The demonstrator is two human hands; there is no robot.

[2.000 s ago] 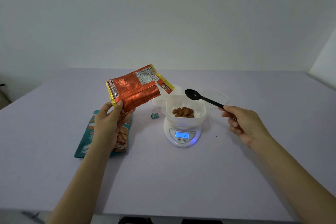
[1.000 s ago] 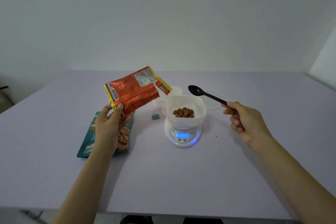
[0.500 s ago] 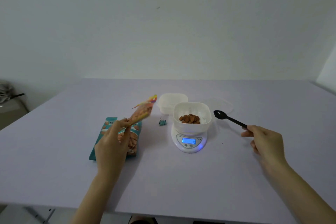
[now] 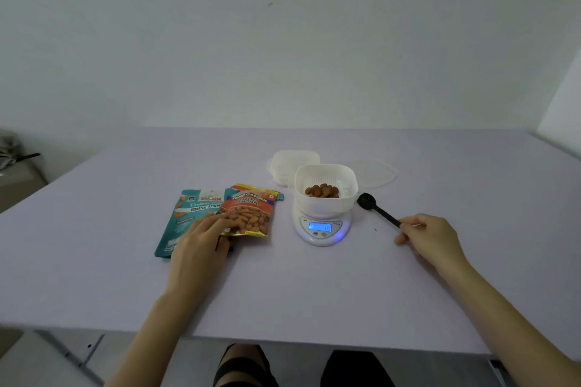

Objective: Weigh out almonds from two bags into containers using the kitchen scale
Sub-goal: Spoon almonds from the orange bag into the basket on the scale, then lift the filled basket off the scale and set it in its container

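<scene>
The orange almond bag (image 4: 250, 210) lies flat on the table, overlapping the right side of the teal almond bag (image 4: 191, 214). My left hand (image 4: 201, 245) rests on the orange bag's lower left corner, fingers spread. A white square container (image 4: 327, 177) holding several almonds (image 4: 322, 191) sits on the white kitchen scale (image 4: 320, 226), whose blue display is lit. The black spoon (image 4: 377, 209) lies on the table right of the scale. My right hand (image 4: 430, 239) pinches the end of its handle.
A second white container (image 4: 290, 162) stands behind the scale, and a clear lid (image 4: 374, 173) lies to its right. A small teal clip (image 4: 280, 196) peeks out beside the orange bag. The table's front edge (image 4: 283, 336) is near my legs.
My left hand lowered the orange bag from mid-air and laid it face up on the teal bag. My right hand brought the spoon down onto the table beside the scale.
</scene>
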